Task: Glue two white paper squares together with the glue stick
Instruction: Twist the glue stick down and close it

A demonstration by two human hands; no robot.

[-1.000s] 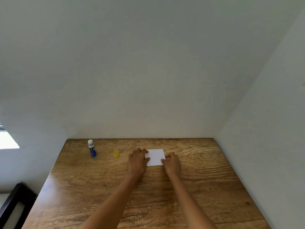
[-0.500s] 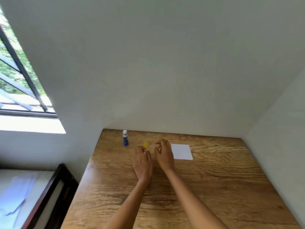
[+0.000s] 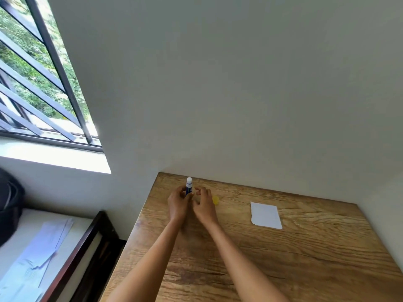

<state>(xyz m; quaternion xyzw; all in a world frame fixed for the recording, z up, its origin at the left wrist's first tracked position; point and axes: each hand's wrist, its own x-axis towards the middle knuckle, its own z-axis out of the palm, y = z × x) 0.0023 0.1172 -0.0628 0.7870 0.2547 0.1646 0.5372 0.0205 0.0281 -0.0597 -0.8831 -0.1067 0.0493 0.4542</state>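
The glue stick [image 3: 188,186] stood upright near the far left corner of the table [image 3: 283,269], close to the wall [image 3: 218,83]. Its long axis ran vertical, the white end pointing up and the blue barrel below. The left hand [image 3: 178,203] was at the barrel, fingers curled round its lower part; whether the thumb had closed on it could not be told from this angle. The right hand [image 3: 204,205] was just beside the stick on its right, fingers loosely bent and apart, gripping nothing that showed.

The small yellow cap [image 3: 216,200] lay on the table just right of the right hand, apart from the stick. The white paper [image 3: 265,215] lay flat and well to the right, with nothing touching it; only one outline was visible, so whether two squares were stacked there could not be told.

Judgement: the step in hand looked like recapping or putting away the glue stick, though fetching it for more glue could not be ruled out. To do it well, the left hand should hold the barrel low and keep it vertical, so the right hand can take the cap and seat it straight down over the white end. A tilted barrel would risk smearing glue on fingers or wood.

Beyond the table edge, a window [image 3: 43,73] and loose sheets [image 3: 39,253] on a lower surface were visible at left.
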